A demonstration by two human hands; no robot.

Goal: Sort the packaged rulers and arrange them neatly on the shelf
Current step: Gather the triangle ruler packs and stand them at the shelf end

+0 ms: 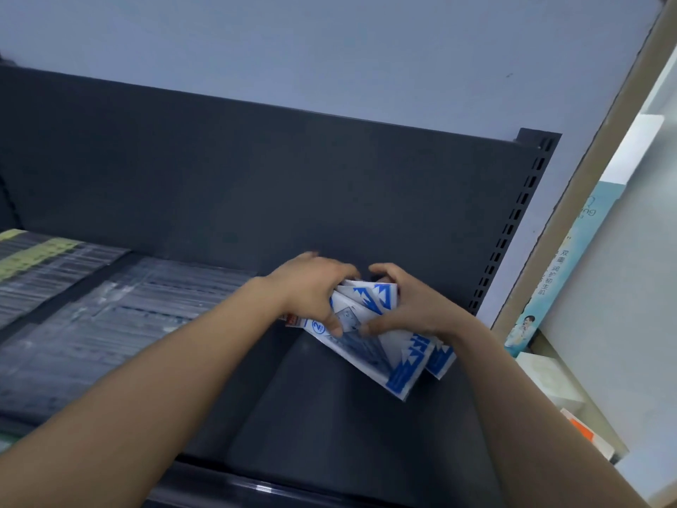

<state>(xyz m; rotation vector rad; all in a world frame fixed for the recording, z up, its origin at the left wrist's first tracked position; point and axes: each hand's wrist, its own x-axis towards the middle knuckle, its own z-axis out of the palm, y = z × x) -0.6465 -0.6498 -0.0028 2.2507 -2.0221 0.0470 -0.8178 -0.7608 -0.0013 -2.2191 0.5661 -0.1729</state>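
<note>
Left hand: The left hand [311, 287] is gripping the top end of the blue and white ruler packs [377, 346]. Its fingers are curling over them and its thumb is pressing on the front pack.
Right hand: The right hand [410, 306] is gripping the same packs from the other side, with its thumb lying on the front.
Ruler packs: They are spreading out like a fan between the two hands, with their low ends pointing down and to the right. They are sitting over the right part of the dark shelf [329, 427]. I cannot tell if they are touching it.
Other packs: Clear packs [128, 309] are lying flat on the left part of the shelf. Packs with yellow tops [33, 258] are lying further left.
Back wall: A dark back panel [256, 177] is standing behind the hands.
Post: A post with holes [513, 221] is standing at the shelf's right end.
Right side: White boxes [546, 379] and a tall teal box [564, 273] are sitting past the post.
</note>
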